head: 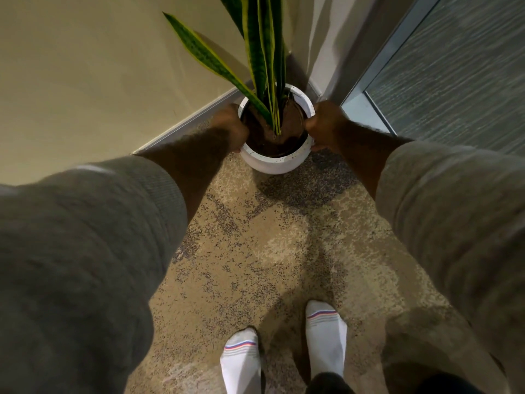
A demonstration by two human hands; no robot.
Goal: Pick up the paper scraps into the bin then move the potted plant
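Note:
The potted plant [274, 162] is a white speckled pot with dark soil and tall green, yellow-edged leaves. It stands in a room corner on the carpet. My left hand [231, 127] grips the pot's left rim. On the opposite rim, my right hand [322, 125] is closed around the edge. Both arms reach forward in grey sleeves. No paper scraps and no bin are in view.
A beige wall [85, 66] with a grey baseboard runs behind and left of the pot. A frosted glass panel in a metal frame [454, 75] stands to the right. Speckled carpet [270, 245] spreads toward my feet in white socks [325, 334].

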